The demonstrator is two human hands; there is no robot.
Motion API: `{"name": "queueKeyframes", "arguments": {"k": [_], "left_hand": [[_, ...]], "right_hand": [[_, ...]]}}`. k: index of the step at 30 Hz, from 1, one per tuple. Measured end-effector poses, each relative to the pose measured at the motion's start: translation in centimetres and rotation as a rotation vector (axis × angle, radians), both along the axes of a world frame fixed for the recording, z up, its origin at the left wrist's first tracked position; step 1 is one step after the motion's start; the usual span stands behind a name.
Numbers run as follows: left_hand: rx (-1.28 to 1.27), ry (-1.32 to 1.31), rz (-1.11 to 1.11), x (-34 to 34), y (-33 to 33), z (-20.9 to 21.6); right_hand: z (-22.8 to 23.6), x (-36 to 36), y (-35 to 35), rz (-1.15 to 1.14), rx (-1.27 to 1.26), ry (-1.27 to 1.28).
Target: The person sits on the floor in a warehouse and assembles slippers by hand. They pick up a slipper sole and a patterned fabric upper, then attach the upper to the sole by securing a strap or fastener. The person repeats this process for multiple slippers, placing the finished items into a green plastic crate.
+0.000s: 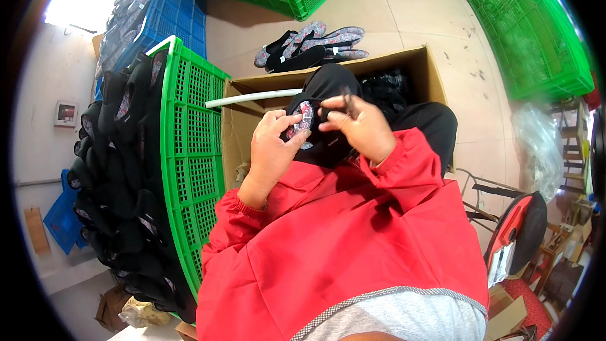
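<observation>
Above my lap, my left hand [276, 142] grips a black shoe with a floral lining [302, 113], thumb and fingers closed on its edge. Close by on the right, my right hand [365, 129] is curled and slightly blurred. A thin dark tool [348, 102] sticks up from its fingers; its exact kind is too smeared to make out. The right fingertips are at the shoe's right side; whether they touch it I cannot tell. My black-trousered knees partly hide an open cardboard box [388, 62], which holds a heap of black items [386, 88].
A white tube [252, 97] lies across the box's left corner. Beyond it, several floral-lined shoes [309, 47] lie on the floor. At left, a green crate [192, 151] stands beside piled black shoes [120, 151]. A blue crate [177, 16] and green crates [524, 31] stand farther off.
</observation>
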State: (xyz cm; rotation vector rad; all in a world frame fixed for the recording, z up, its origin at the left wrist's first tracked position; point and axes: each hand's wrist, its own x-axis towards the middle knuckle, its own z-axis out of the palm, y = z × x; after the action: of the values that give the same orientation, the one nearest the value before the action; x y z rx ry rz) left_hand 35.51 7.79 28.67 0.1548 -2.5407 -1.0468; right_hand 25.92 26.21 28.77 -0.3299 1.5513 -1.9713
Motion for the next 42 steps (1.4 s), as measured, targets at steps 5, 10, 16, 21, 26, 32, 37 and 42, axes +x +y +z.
{"name": "queueKeyframes", "arguments": {"k": [5,10,16,21,26,32,37,42], "left_hand": [[0.02,0.006,-0.016,0.1,0.1,0.7],[-0.085,0.04,-0.046,-0.4,-0.1,1.2],[-0.008,0.032,-0.185,-0.3,-2.1,-0.5],[0.49,-0.091,-0.231,-0.7,-4.4,-2.7],[0.602,-0.188,-0.138,-2.3,-4.4,-1.0],[-0.051,-0.035,-0.045,-5.0,-0.9,1.9],[-0.446,0.037,0.082,-6.9,0.7,2.8],[-0.551,-0.115,0.046,-7.4,1.4,3.2]], "right_hand": [[1.0,-2.1,0.7,0.026,0.097,0.097],[-1.9,-2.3,-1.3,-0.003,0.261,0.464],[-2.2,-3.1,-2.0,-0.013,0.416,0.526],[-4.2,-4.0,-2.2,-0.003,0.317,0.376],[-2.5,-3.8,-2.2,0.097,0.528,0.517],[-1.8,-3.6,-2.1,0.079,0.54,0.544],[-1.9,-3.4,-2.1,0.045,0.512,0.536],[-1.8,-2.9,-2.2,0.016,0.529,0.539]]}}
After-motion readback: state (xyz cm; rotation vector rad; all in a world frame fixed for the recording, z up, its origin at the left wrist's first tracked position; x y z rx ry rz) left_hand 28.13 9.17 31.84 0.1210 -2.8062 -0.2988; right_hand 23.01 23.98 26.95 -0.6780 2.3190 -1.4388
